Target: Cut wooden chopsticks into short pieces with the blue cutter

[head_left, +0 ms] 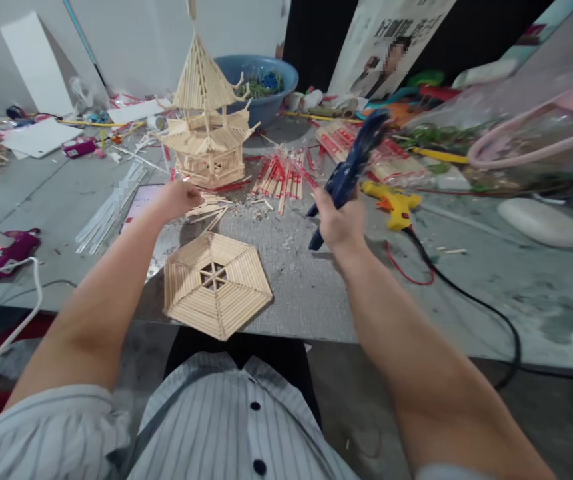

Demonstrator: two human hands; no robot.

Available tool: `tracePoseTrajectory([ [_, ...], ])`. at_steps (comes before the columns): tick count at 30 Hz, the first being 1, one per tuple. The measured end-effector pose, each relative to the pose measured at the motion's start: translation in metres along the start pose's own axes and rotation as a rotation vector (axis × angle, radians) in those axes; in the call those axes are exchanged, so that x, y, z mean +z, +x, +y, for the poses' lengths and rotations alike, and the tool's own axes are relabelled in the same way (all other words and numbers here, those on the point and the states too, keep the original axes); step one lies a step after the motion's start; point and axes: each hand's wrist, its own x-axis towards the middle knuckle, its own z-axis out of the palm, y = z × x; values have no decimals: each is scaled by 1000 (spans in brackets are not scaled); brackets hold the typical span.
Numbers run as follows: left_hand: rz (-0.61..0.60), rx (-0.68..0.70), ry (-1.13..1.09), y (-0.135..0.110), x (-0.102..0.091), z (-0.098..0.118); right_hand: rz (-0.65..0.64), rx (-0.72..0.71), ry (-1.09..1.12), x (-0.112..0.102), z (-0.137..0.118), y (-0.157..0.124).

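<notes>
My left hand (184, 200) is closed, with the fingertips pinched just above a loose pile of short wooden sticks (211, 205). Whether a stick is between them is too small to tell. Wrapped around a dark blue hand tool (349, 170) is my right hand (341, 220); the tool is speckled, tilted up to the right, with two short prongs low on its left. Between my forearms lies a flat hexagonal panel of wooden sticks (241, 277), with a spoked hole at its centre. Behind the pile stands a stick-built pagoda model (209, 143) with a pointed roof.
A yellow glue gun (394, 203) with a black cord lies right of my right hand. Red-tipped stick bundles (286, 177) and clear glue sticks (111, 207) lie on the grey table (296, 287). A blue basin (286, 73) is behind; a white stone-like object (544, 221) sits right.
</notes>
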Motion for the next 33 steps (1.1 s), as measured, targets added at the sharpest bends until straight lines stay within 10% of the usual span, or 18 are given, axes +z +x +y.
tracePoseTrajectory([
  [4,-66,197,496,-14,16,-14,-97,-243,-604,8,-12,-13],
  [12,-76,221,627,-27,33,-11,-199,-361,-991,24,3,-16],
  [29,-99,264,641,-22,27,-19,-381,-491,-949,33,-3,-4],
  [33,-109,316,631,-17,24,-24,-215,-355,-837,13,-9,7],
])
